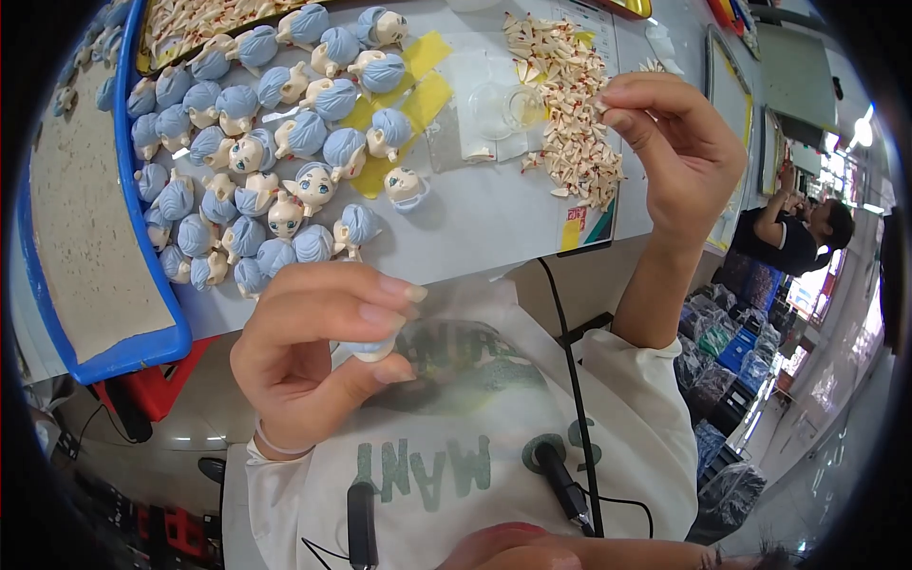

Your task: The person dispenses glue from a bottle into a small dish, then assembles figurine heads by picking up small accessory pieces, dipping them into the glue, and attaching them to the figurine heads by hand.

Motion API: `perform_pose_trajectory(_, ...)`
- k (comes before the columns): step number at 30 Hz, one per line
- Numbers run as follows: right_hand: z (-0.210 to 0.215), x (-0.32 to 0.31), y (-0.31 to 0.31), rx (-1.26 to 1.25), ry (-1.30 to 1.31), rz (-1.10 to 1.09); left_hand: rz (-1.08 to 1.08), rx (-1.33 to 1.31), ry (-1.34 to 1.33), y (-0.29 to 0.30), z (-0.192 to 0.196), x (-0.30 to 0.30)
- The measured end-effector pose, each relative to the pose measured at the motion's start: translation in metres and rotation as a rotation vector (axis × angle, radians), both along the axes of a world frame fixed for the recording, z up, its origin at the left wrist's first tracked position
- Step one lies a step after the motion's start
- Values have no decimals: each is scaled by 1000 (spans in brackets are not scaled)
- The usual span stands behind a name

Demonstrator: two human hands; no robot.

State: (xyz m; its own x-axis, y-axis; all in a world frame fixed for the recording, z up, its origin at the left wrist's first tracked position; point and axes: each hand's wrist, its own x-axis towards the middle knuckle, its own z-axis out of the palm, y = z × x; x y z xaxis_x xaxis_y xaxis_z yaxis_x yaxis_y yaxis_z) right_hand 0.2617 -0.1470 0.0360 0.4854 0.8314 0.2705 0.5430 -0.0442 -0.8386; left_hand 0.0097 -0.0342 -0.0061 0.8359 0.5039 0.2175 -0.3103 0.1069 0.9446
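Note:
My left hand [309, 347] is closed round a small doll head [370, 351], of which a pale blue and cream part shows between thumb and fingers. My right hand [679, 147] is raised at the right edge of a pile of small cream pointed pieces [570, 114] with reddish ends. Its thumb and forefinger are pinched on a small cream piece [601, 105], mostly hidden by the fingertips. Many doll heads [237, 103] with blue hair lie on the table to the left, some face up. One doll head [403, 185] lies apart, nearer the middle.
A blue-rimmed tray [161, 347] stands at the left. Another tray with cream pieces [204, 21] is at the far left. Yellow tape strips [426, 98] and a clear round dish [521, 107] lie mid-table. A black cable [576, 380] hangs before me. Another person [793, 233] sits far right.

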Motion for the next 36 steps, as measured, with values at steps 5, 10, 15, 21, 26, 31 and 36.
perform_pose_trajectory(5,7,0,20,-140,-122,93,41,-414,-81,-10,7,5)
perform_pose_trajectory(10,9,-15,42,-251,-422,176,3,-428,-73,-6,2,5)
perform_pose_trajectory(15,17,-17,46,-302,-566,263,29,-345,-127,-4,0,5)
perform_pose_trajectory(21,18,-17,44,-338,-576,224,24,-472,-99,-6,1,6)
perform_pose_trajectory(26,16,-18,35,-209,-483,171,127,-319,80,-9,4,9)
perform_pose_trajectory(31,24,-45,16,37,47,166,119,-486,-10,-16,1,15)
perform_pose_trajectory(36,15,-73,14,17,213,282,64,-484,-147,-20,-4,17)
